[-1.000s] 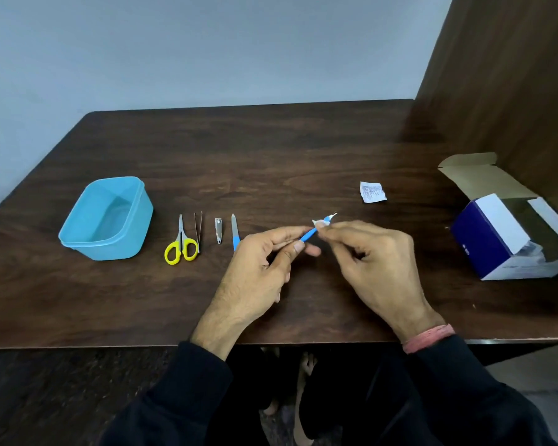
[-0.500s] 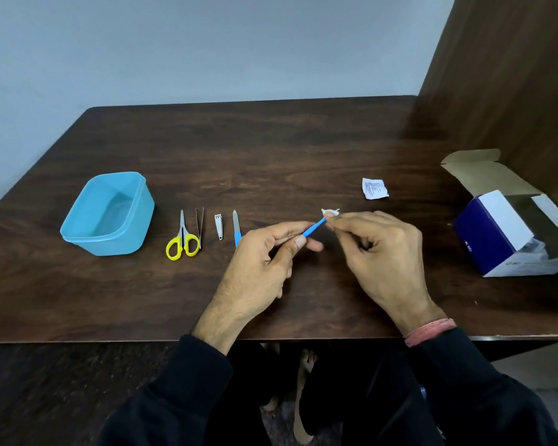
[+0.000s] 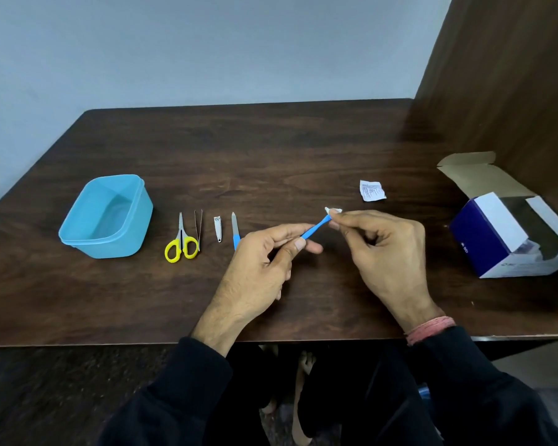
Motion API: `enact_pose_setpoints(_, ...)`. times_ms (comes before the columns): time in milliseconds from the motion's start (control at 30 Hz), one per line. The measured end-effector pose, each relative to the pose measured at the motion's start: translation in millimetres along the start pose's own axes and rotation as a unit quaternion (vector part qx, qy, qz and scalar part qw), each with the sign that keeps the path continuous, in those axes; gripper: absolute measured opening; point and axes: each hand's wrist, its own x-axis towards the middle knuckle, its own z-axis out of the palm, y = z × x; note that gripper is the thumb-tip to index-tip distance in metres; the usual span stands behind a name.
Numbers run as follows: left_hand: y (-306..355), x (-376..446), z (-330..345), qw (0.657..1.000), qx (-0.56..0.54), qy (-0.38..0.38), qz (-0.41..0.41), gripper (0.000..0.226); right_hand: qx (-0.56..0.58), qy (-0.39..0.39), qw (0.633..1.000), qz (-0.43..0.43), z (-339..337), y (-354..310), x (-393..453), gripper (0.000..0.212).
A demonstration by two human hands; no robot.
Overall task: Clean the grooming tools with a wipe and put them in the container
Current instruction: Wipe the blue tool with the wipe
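Left hand (image 3: 258,268): pinching blue stick (image 3: 314,228), right of blue tub (image 3: 107,217)
Right hand (image 3: 380,249): pinching white wipe (image 3: 333,210) on stick's tip

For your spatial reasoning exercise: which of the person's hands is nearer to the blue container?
Left. The left hand holds the blue tool near the table's middle, right of the blue container. The right hand, pinching the wipe, is farther right.

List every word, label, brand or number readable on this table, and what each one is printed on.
Nothing here is legible.
Small white torn sachet: lines of fine print, too small to read.
Open blue-and-white cardboard box: small white marks on its blue side and lettering along its white bottom edge, both too blurred to read.
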Motion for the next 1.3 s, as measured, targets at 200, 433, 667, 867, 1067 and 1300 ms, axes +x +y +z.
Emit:
enact_pose_setpoints(200,-0.3,-0.3,-0.2,1.000,0.003,0.000,0.000,0.031,-0.004,0.000,1.000,0.002,1.3,1.4,-1.7,0.025)
enact_pose_setpoints(433,-0.2,-0.7,-0.6,1.000,0.003,0.000,0.003,0.032,0.024,0.003,1.000,0.014,0.2,3.2,-0.1,0.025)
enact_pose_setpoints(667,-1.0,-1.0,-0.5,1.000,0.012,0.000,0.007,0.032,0.020,-0.001,1.000,0.016,1.1,4.1,-0.7,0.026)
enact_pose_setpoints(867,-1.8,-0.6,-0.2,1.000,0.016,0.003,0.005,0.032,0.008,0.000,1.000,0.018,1.5,4.3,0.0,0.028)
enact_pose_setpoints(1067,-2.3,0.4,0.4,1.000,0.010,0.003,0.000,0.032,0.004,-0.001,0.999,0.032,1.9,5.1,0.9,0.031)
enact_pose_setpoints(1300,-2.1,-0.5,0.4,1.000,0.003,0.002,0.006,0.033,0.017,-0.038,0.999,-0.012,0.6,2.5,-1.4,0.029)
